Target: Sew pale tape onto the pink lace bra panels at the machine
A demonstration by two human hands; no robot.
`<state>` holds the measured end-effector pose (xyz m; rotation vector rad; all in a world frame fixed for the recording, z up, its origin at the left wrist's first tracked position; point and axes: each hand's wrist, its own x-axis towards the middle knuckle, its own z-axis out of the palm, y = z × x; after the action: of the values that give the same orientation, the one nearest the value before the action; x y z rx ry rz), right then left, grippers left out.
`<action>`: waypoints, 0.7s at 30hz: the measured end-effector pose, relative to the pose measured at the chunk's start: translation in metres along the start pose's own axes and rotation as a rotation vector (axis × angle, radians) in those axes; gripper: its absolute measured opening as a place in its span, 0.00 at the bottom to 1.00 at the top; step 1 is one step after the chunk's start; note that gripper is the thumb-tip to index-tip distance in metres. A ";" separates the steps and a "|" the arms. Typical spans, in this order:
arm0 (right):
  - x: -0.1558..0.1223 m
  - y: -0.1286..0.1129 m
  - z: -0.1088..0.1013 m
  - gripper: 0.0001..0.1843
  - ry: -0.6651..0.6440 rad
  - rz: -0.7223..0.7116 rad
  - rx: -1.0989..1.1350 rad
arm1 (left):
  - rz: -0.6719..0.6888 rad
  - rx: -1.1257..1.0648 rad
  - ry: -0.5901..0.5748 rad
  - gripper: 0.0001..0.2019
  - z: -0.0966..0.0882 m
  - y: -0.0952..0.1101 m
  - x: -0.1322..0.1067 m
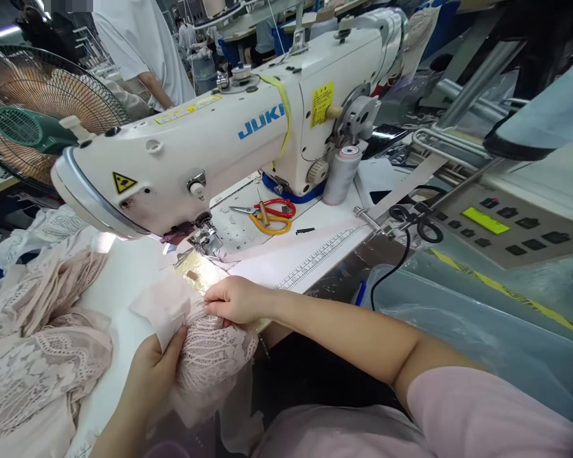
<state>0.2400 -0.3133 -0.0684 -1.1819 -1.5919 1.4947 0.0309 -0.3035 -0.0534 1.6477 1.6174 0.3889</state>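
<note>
A pale pink lace garment piece (210,356) hangs bunched over the table's front edge. My left hand (155,366) pinches its sheer fabric between thumb and fingers. My right hand (236,300) is closed on the gathered lace at the top, close to a shiny gold plate (200,270). Just beyond the plate is the needle and presser foot area (207,238) of a white JUKI sewing machine (210,127). A smooth pink panel (165,299) of the piece lies on the tabletop to the left of the plate.
A heap of pink lace garments (33,356) covers the table's left. Scissors with red and orange handles (267,216) lie under the machine arm beside a thread cone (341,175). A control panel (501,219) stands at right, a fan (33,121) at left. Another person (138,51) is behind.
</note>
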 end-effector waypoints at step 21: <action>-0.127 0.046 -0.017 0.24 0.143 -0.005 -0.040 | -0.389 -0.956 0.069 0.15 0.023 -0.003 -0.044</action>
<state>0.3128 -0.4248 -0.0958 -1.2762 -1.5340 1.3494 0.0382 -0.3525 -0.0571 0.5968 1.4049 0.8492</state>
